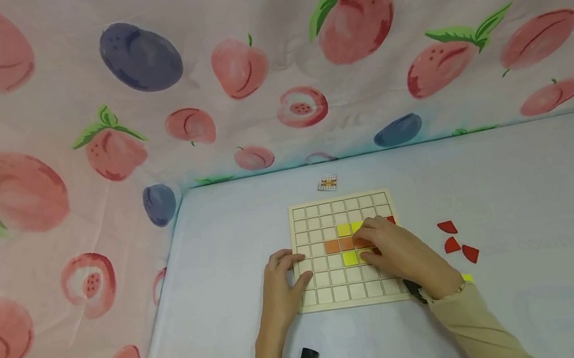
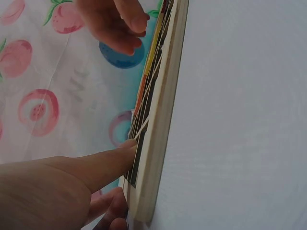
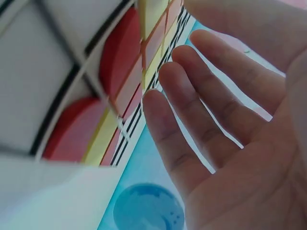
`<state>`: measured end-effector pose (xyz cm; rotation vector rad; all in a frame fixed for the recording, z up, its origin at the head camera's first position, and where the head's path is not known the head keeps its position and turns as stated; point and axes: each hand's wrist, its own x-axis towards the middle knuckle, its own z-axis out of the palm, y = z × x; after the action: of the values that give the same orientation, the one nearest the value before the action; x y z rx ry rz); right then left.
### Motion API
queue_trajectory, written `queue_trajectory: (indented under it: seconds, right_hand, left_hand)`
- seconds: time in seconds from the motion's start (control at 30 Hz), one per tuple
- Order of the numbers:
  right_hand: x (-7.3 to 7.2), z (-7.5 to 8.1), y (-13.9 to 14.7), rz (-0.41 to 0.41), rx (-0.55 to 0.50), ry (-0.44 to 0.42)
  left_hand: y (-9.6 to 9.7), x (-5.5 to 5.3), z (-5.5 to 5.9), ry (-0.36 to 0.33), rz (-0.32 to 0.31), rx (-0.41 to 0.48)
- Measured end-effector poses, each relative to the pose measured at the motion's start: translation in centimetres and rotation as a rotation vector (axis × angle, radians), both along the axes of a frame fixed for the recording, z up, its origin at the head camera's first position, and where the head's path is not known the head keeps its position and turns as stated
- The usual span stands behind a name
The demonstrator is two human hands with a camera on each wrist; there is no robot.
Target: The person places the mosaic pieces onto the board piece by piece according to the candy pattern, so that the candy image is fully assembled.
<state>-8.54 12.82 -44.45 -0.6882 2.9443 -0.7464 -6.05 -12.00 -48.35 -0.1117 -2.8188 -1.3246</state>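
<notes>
A pale wooden grid board [image 1: 325, 295] lies flat on the table, with yellow tiles [image 1: 350, 258] and orange tiles [image 1: 333, 246] near its middle. My left hand [image 1: 278, 283] rests at the board's left edge; in the left wrist view its thumb [image 2: 112, 163] touches the grid. Over the right half of the board is my right hand [image 1: 400, 252], fingertips right at the tiles and hiding some. In the right wrist view its fingers [image 3: 165, 120] are loosely extended, with nothing showing in them. Red rounded pieces [image 3: 122, 57] sit in the grid's squares beside them.
Several loose red pieces [image 1: 470, 253] lie right of the board, and a yellow piece [image 1: 467, 278] shows beside the right wrist. A small patterned card [image 1: 328, 183] lies beyond the board's far edge. Fruit-print cloth [image 1: 250, 16] hangs behind and left of the table.
</notes>
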Motion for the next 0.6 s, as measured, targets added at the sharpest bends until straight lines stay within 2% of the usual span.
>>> queue_trajectory:
  seconds: [0.23, 0.43, 0.6]
  right_hand:
    - [0.7, 0.4, 1.3, -0.029, 0.005, -0.013]
    - [1.1, 0.5, 2.6, -0.024, -0.015, -0.010]
    - [1.4, 0.4, 3.8, -0.040, 0.020, -0.037]
  left_hand:
    - [0.0, 0.0, 0.0, -0.003, 0.001, 0.003]
    - [0.0, 0.0, 0.1, 0.006, -0.003, 0.004]
    - [0.0, 0.1, 0.2, 0.000, -0.002, 0.007]
